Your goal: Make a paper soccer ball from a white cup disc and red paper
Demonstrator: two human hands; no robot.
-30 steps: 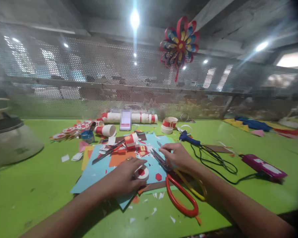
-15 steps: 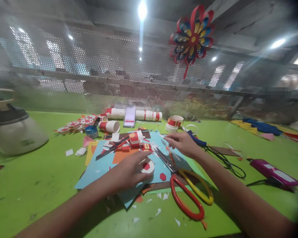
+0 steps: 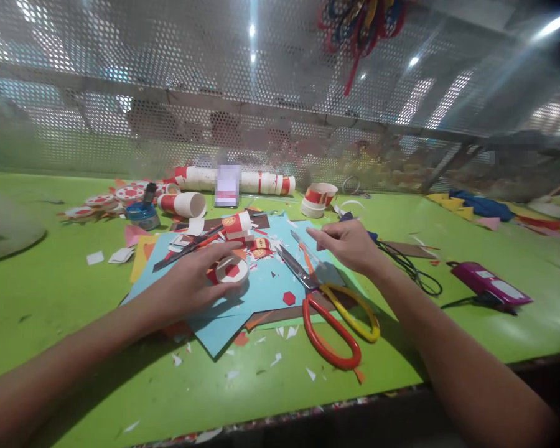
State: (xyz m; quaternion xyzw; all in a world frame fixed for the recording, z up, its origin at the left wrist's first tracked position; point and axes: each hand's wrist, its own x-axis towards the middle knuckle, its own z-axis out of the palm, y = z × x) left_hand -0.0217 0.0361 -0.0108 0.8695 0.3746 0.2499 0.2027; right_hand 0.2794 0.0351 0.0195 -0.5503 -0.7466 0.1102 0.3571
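My left hand (image 3: pixel 186 277) curves its thumb and fingers around a short, round white paper cup piece (image 3: pixel 238 277) with a red hexagon on its face. Over the right side of the blue paper sheet (image 3: pixel 261 295), my right hand (image 3: pixel 352 244) is closed, fingers curled and thumb against them; anything between the fingertips is too small to make out. Large scissors (image 3: pixel 312 286) with one red and one yellow handle lie between the hands, blades parted. A loose red hexagon (image 3: pixel 289 298) rests near them. Red-and-white cup pieces (image 3: pixel 236 224) lie beyond my left hand.
Behind the paper are a long tube of joined cups (image 3: pixel 252 182), a phone (image 3: pixel 226 186), a blue jar (image 3: pixel 142 216) and a cut cup (image 3: pixel 320 198). A black cable (image 3: pixel 417 280) and a purple device (image 3: pixel 490 285) lie right. Paper scraps litter the green table (image 3: pixel 135 386).
The view has tipped downward, so the table's front edge now shows. My left hand has shifted left with the cup piece. The fingers of my right hand are more curled.
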